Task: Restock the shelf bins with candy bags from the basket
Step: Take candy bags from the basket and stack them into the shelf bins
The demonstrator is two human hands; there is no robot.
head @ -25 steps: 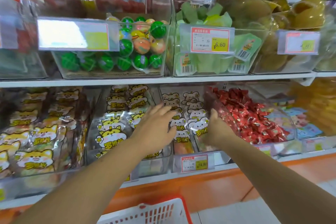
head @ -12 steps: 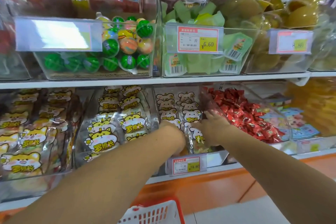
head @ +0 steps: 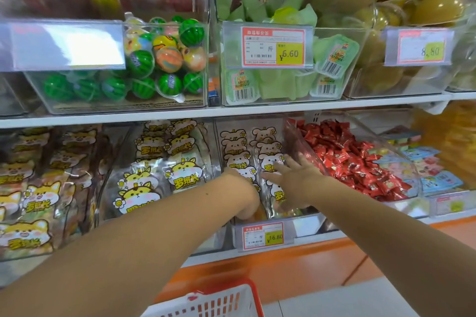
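Candy bags printed with white bears (head: 233,145) fill a clear bin (head: 304,226) on the lower shelf, behind a 16.80 price tag (head: 265,235). My left hand (head: 243,189) reaches down into the front of that bin, its fingers hidden among the bags. My right hand (head: 292,179) lies flat on the bear bags with fingers spread, beside the bin's right wall. The red and white basket (head: 213,301) shows at the bottom edge, below my arms; its contents are out of sight.
Left of the bear bin stand bins of yellow cat bags (head: 180,162) and orange fox bags (head: 38,198). A tilted bin of red wrapped candies (head: 345,157) is to the right. The upper shelf (head: 231,112) holds bins of watermelon balls, green jelly cups and yellow cups.
My left hand has moved right from the yellow cat bags into the bear bin and dipped down. My right hand has spread flat on the bear bags.
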